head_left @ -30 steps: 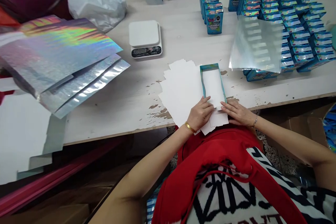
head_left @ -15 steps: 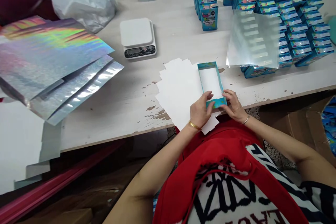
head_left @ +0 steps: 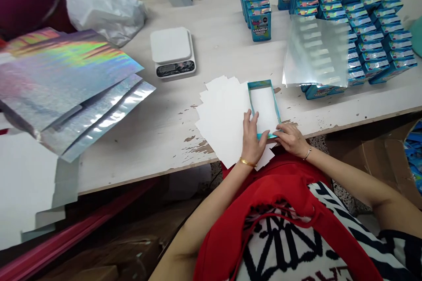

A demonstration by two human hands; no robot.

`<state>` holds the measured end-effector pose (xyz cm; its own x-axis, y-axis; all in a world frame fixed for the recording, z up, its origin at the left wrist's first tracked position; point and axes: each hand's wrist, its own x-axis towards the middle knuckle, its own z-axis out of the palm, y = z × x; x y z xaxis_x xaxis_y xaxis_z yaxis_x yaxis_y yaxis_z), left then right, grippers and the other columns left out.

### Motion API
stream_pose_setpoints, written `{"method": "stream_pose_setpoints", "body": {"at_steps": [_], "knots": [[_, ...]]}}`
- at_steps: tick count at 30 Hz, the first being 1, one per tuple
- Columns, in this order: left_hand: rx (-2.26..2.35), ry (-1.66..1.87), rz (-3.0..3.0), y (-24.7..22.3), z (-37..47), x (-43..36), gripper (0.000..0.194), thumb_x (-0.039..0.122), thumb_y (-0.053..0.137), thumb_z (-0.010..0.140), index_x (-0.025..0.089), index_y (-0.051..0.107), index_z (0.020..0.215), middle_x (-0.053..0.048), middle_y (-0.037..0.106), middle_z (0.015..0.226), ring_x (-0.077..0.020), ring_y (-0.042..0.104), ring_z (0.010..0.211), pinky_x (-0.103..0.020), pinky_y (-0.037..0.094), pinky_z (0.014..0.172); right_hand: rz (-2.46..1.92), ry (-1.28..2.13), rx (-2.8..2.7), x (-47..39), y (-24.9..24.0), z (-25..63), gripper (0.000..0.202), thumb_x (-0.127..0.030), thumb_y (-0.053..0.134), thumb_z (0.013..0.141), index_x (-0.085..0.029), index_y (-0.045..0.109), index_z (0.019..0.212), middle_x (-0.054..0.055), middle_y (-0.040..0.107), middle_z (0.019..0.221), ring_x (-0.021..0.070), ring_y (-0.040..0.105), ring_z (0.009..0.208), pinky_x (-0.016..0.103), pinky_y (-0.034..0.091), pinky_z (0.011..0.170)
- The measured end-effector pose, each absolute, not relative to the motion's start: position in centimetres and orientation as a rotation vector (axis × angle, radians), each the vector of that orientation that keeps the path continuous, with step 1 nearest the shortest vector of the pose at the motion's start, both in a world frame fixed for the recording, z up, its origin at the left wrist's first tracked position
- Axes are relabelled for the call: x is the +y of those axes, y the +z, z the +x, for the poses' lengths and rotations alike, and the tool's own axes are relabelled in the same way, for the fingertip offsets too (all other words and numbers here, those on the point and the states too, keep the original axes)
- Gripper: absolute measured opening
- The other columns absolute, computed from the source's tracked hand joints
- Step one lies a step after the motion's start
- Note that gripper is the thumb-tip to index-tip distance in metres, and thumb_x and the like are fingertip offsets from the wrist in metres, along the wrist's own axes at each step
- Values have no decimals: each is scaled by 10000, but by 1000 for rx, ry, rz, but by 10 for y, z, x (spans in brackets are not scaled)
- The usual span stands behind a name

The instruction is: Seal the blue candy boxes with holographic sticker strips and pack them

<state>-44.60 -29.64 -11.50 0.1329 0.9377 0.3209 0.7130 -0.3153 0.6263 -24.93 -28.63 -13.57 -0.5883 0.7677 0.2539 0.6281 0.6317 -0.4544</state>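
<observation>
A shallow cardboard box (head_left: 263,98) with blue walls and a white inside lies near the table's front edge, partly over fanned white sheets (head_left: 224,109). My left hand (head_left: 253,142) rests at its near left corner. The fingers stretch up along the left wall and the thumb stands apart by the near end. At the near right corner, my right hand (head_left: 292,139) pinches the box wall between thumb and fingers. The hands hide parts of the near end.
A white digital scale (head_left: 172,46) stands left of the sheets. Several blue candy boxes (head_left: 262,26) fill the back right, with clear plastic sheets (head_left: 314,55) over some. Holographic bags (head_left: 75,74) lie at left, below a white plastic bag (head_left: 103,9). An open carton (head_left: 382,158) sits lower right.
My left hand's fingers have straightened and shifted forward along the left wall. The box's near end has tipped out of its earlier, more visible position. My right hand has drawn its fingers together.
</observation>
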Motion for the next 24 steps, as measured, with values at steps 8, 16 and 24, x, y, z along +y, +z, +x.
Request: {"method": "stream_pose_setpoints", "body": {"at_steps": [8, 16, 24], "knots": [[1390, 196, 2671, -73, -439, -303, 215, 131, 434, 960, 178, 639, 920, -89, 662, 848, -232, 630, 830, -425, 439, 871, -1102, 331, -2447, -289, -128, -254, 249, -225, 439, 997, -156, 666, 919, 105, 610, 944, 227, 507, 885, 350, 448, 777], [1165, -6, 2462, -67, -446, -262, 197, 299, 571, 931, 204, 709, 827, -61, 731, 791, -195, 662, 748, -336, 441, 746, -1083, 609, -2264, -290, -133, -254, 217, -234, 466, 977, -180, 628, 1109, 140, 617, 1125, 266, 557, 1047, 464, 506, 914], [1088, -11, 2409, -51, -447, -255, 188, 251, 557, 915, 216, 738, 882, -60, 722, 815, -205, 668, 766, -309, 439, 671, -1334, 1295, -1331, -298, -118, -255, 744, -490, 613, 895, -212, 332, 1525, 146, 568, 1298, 204, 626, 981, 387, 584, 861]]}}
